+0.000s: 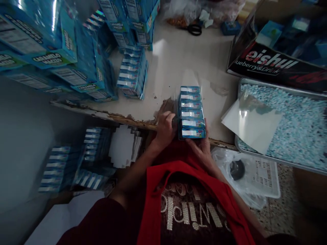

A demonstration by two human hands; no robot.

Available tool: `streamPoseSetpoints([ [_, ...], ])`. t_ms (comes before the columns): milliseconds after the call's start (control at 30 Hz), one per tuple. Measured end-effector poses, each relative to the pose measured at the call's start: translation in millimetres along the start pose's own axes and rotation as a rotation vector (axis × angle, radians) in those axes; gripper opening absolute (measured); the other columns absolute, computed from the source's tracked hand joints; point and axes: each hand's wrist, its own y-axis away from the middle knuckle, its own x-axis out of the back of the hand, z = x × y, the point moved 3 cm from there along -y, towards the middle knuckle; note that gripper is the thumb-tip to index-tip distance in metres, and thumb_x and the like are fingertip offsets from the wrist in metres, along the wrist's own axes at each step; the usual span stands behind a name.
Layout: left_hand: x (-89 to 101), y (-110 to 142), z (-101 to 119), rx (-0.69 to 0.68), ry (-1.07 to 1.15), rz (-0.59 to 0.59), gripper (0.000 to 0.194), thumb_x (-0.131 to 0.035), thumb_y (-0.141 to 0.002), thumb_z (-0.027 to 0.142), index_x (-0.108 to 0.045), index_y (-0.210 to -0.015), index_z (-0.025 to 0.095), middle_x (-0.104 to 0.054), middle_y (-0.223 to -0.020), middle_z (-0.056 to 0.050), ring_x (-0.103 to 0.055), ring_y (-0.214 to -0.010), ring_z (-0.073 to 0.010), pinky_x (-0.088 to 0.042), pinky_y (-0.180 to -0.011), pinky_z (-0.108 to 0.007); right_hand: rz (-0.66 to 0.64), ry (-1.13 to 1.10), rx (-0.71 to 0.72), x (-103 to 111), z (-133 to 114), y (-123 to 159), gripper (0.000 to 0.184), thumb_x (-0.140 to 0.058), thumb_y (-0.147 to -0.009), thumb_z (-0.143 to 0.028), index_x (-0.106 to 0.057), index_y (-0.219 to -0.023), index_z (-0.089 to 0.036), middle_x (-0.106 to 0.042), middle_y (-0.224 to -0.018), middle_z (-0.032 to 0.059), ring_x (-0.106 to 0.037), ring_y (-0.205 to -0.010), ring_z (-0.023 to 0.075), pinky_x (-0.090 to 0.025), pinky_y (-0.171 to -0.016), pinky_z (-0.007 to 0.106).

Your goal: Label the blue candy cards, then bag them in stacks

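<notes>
A row of several small blue candy boxes (192, 114) in clear plastic wrap (176, 110) lies at the table's front edge, close to my body. White strips show on the box ends. My right hand (203, 148) grips the near end of this pack, the thumb at its front and the fingers along its right side. On the left side, my left hand (165, 128) is closed with curled fingers against the loose edge of the wrap. Its fingertips are partly hidden.
Wrapped stacks of blue boxes (56, 58) fill the table's left, with a smaller pack (133, 73) beside them. Scissors (194, 30) lie at the back. Right are a black carton (268, 63) and a metal tray (293, 166) of blue-white candies under a white sheet (251, 124).
</notes>
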Motion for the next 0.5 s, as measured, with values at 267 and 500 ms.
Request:
streamPoseSetpoints([
  [267, 5.4, -27, -12, -0.046, -0.082, 0.095, 0.010, -0.055, -0.112, 0.032, -0.057, -0.114, 0.022, -0.071, -0.096, -0.007, -0.070, -0.090, -0.0202, -0.057, -0.082, -0.034, 0.102, -0.027, 0.060, -25, 4, -5, 0.115, -0.083, -0.095, -0.051, -0.006, -0.179, -0.033, -0.043, -0.177, 0.0132, -0.055, -0.155, 0.0300, -0.043, -0.133, 0.052],
  [500, 46.2, -38, -23, -0.312, -0.025, -0.160, 0.015, -0.067, -0.107, 0.024, -0.073, -0.121, 0.022, -0.082, -0.114, -0.011, -0.080, -0.114, -0.0220, -0.063, -0.097, -0.034, 0.153, 0.129, 0.153, -34, 13, -10, 0.110, -0.082, -0.095, -0.050, -0.013, -0.177, -0.030, -0.045, -0.174, 0.0161, -0.054, -0.155, 0.0342, -0.042, -0.133, 0.061],
])
